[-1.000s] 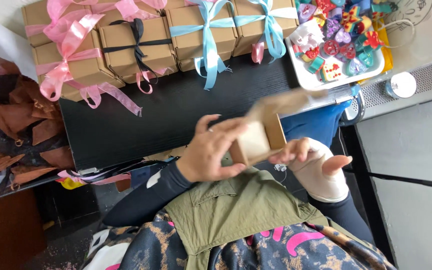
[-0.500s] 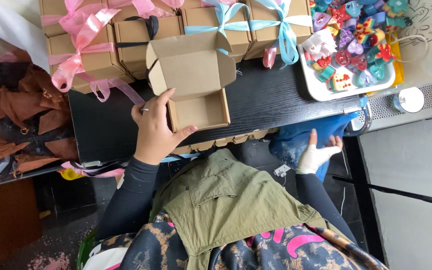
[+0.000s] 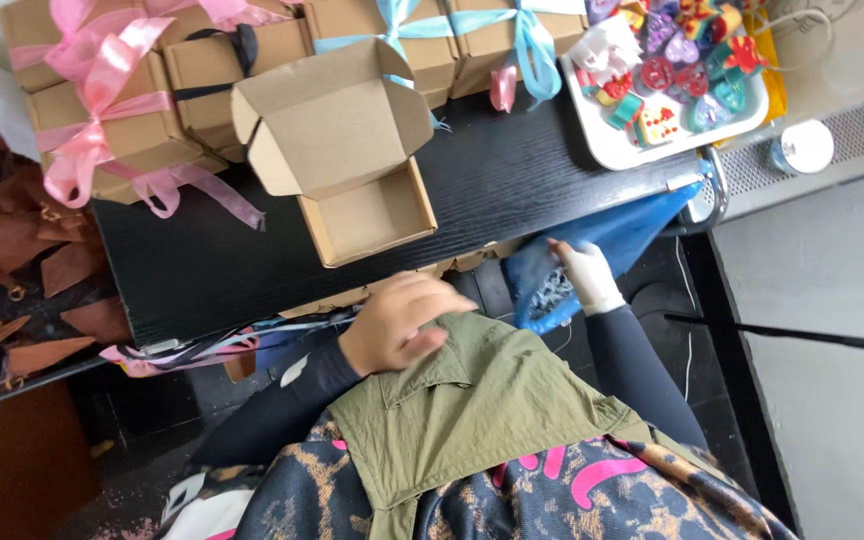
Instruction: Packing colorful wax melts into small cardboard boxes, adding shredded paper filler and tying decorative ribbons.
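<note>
Open cardboard box (image 3: 352, 170) on the black table (image 3: 512, 180), lid up; judged light, stiff and crushable, best gripped by its side walls. Left hand (image 3: 397, 320) loosely curled, empty, at the table edge; right hand (image 3: 582, 272) inside a blue bag (image 3: 622, 235), grip unclear.

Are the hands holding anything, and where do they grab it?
The left hand holds nothing. The right hand reaches into the blue bag; whether it grips anything cannot be told.
</note>
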